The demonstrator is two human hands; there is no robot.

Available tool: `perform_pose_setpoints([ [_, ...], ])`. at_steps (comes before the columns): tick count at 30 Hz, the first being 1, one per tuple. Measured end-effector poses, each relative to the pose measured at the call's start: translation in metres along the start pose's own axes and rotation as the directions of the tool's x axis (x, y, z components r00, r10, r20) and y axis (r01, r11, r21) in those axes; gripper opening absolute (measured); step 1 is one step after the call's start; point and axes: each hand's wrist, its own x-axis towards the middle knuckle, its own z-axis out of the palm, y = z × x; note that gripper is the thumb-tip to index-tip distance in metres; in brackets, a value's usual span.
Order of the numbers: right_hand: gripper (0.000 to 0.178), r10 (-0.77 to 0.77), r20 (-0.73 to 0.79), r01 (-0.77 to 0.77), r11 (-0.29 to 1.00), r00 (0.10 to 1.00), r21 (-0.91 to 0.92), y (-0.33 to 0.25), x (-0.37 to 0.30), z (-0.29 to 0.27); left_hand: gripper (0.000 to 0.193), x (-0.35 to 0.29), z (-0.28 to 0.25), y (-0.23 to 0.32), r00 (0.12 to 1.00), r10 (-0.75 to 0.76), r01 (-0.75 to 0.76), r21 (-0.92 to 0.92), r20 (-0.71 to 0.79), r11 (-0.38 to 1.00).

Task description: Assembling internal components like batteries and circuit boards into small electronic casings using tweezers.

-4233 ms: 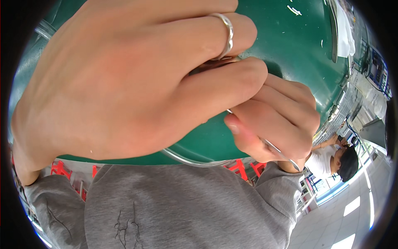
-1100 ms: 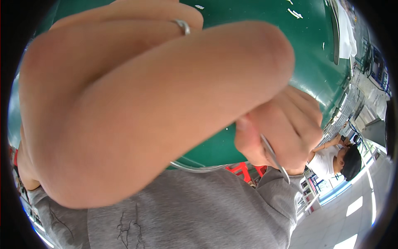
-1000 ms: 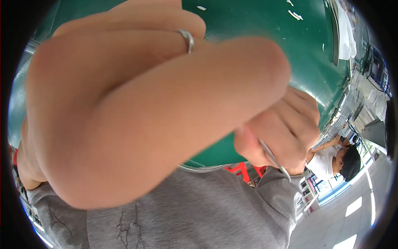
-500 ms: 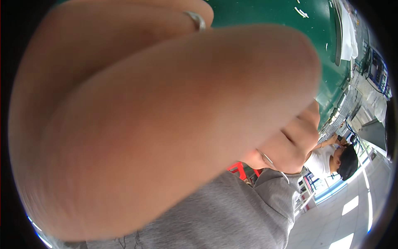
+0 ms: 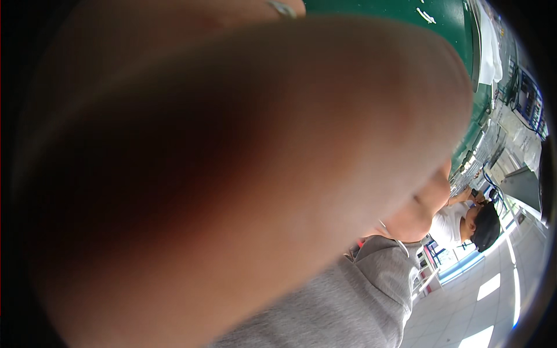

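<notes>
A hand coming in from the left, which I take as my left hand (image 5: 325,145), fills most of the head view, very close and blurred. One thick digit stretches across toward the upper right. Above it, a silver ring (image 5: 282,8) sits on another finger. Whatever this hand touches is hidden. Behind it, part of what looks like my right hand (image 5: 426,209) shows beside a grey shirt (image 5: 313,307). Its fingers are mostly covered, and I cannot tell whether it holds anything. A thin white strand (image 5: 402,248) lies just below it.
A green work surface (image 5: 383,7) with small white scraps (image 5: 428,17) shows at the top. White sheets (image 5: 489,52) lie at its right edge. Farther right, a co-worker in a white top and dark cap (image 5: 486,227) appears sideways, near equipment and cables.
My left hand has come closer, darkening and covering more of the view. Its long digit reaches farther right and up, hiding more of my right hand and the red object below.
</notes>
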Motion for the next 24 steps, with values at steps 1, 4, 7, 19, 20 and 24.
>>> perform_pose_setpoints([
  [1, 0.021, -0.002, 0.001, 0.002, 1.000, 1.000, 0.006, -0.006, -0.001, -0.001, 0.056, 0.000, -0.001, 0.000, 1.000, -0.006, 0.006, 0.000, -0.001, 1.000],
  [4, 0.022, 0.330, 0.136, -0.326, 0.944, 0.934, -0.051, -0.018, -0.003, -0.009, 0.058, 0.004, -0.004, -0.002, 0.998, 0.018, -0.019, 0.023, 0.053, 1.000],
  [7, 0.023, -0.007, 0.075, 0.008, 1.000, 0.997, -0.013, 0.007, -0.006, -0.001, 0.060, 0.000, 0.000, -0.001, 1.000, 0.026, -0.026, 0.000, -0.001, 1.000],
  [19, 0.023, 0.138, 0.024, -0.139, 0.989, 0.990, 0.046, -0.004, 0.004, -0.005, 0.061, 0.002, 0.002, -0.004, 0.995, 0.096, -0.097, -0.007, -0.028, 0.995],
  [20, 0.023, 0.098, 0.033, -0.098, 0.995, 0.995, 0.028, -0.003, 0.004, -0.005, 0.061, 0.002, 0.002, -0.004, 0.995, 0.093, -0.093, -0.016, -0.026, 0.996],
  [24, 0.023, 0.024, -0.044, -0.023, 1.000, 0.999, 0.012, 0.000, 0.000, 0.000, 0.061, 0.000, 0.000, -0.004, 0.998, 0.062, -0.062, -0.035, -0.004, 0.997],
])
